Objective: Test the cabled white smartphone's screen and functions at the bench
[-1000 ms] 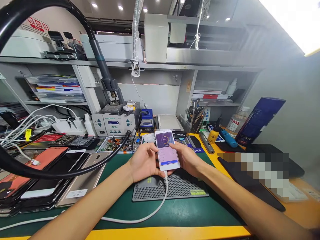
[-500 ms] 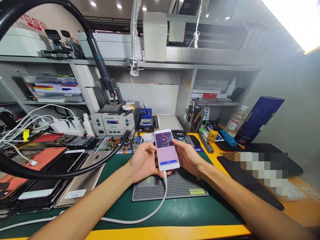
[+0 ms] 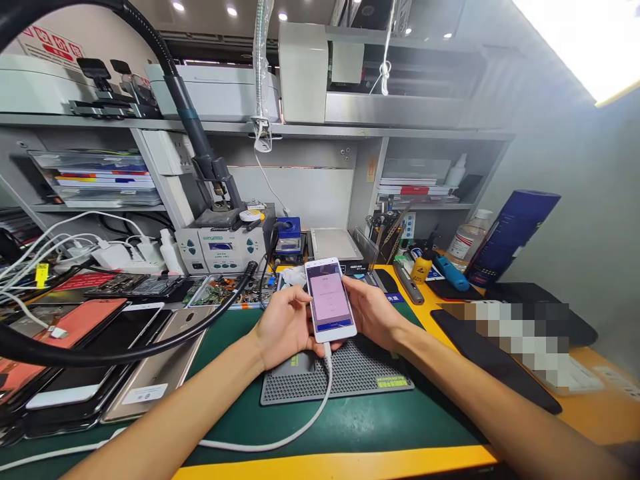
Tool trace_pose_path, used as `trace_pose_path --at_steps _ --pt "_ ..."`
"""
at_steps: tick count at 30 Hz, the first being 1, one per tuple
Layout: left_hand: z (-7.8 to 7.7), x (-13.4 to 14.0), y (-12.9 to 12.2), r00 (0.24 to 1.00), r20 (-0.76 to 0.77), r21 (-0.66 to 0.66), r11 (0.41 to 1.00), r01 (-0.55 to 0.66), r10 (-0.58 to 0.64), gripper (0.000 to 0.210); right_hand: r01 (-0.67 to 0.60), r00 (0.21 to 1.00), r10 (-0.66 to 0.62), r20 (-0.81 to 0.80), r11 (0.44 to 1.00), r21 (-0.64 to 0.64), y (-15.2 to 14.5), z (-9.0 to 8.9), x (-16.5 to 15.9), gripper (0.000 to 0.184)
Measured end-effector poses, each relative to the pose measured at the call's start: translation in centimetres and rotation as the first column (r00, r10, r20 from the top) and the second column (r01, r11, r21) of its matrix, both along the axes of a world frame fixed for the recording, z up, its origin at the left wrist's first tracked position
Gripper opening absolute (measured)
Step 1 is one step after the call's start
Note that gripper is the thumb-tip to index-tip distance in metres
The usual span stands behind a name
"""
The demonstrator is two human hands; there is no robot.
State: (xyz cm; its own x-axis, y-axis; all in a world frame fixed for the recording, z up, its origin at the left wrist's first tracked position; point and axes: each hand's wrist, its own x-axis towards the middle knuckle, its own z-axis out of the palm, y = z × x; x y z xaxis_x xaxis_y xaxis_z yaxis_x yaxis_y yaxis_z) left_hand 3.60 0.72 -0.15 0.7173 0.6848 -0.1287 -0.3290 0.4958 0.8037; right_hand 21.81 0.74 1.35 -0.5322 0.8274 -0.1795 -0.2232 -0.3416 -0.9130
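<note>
Green bench mat [image 3: 380,427], white phone [image 3: 330,303] held up near the middle

Counting clock hours around the phone, shelves [image 3: 320,133] run across 12 o'clock, and a bright lamp [image 3: 575,40] between 1 and 2 is cut off by the frame. A plastic bottle [image 3: 465,240] stands near 2. A pixelated patch [image 3: 520,340] by 3 hides whatever lies there. Toward 9, a thick black hose [image 3: 150,353] loops over a row of phones [image 3: 113,333], covering parts of them; the hose leaves the frame at the edge, and the phone farthest out is cut off too. A grey machine [image 3: 220,250] sits at 10.

The white phone is tilted over a grey pad [image 3: 360,380], its lit screen facing the camera. Pink and dark blue areas show, but the lettering is too small to read. A white cable [image 3: 320,403] meets its bottom edge at 6, curves toward 7, passes out of sight under a forearm and runs out of frame near 8.

Both forearms reach inward, from about 7 and 4. The left hand [image 3: 285,323] holds the phone's 9 o'clock side, thumb along the edge and fingers curled underneath. The right hand [image 3: 373,310] closes on the 3 o'clock side, thumb bent at the upper edge; its other fingers are mostly hidden behind the phone, so their exact spread cannot be told.
</note>
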Motion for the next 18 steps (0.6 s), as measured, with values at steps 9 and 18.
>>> trace_pose_path --at_steps 9,18 --pt "0.02 0.42 -0.17 0.999 -0.02 0.02 0.999 -0.032 0.033 0.051 -0.003 1.0 0.003 -0.016 1.0 -0.013 0.32 -0.41 0.19 0.042" --pt "-0.27 0.54 -0.15 0.997 -0.056 0.027 0.998 -0.048 0.05 0.051 0.031 0.999 -0.034 0.043 0.998 0.055 0.11 -0.53 0.13 0.036"
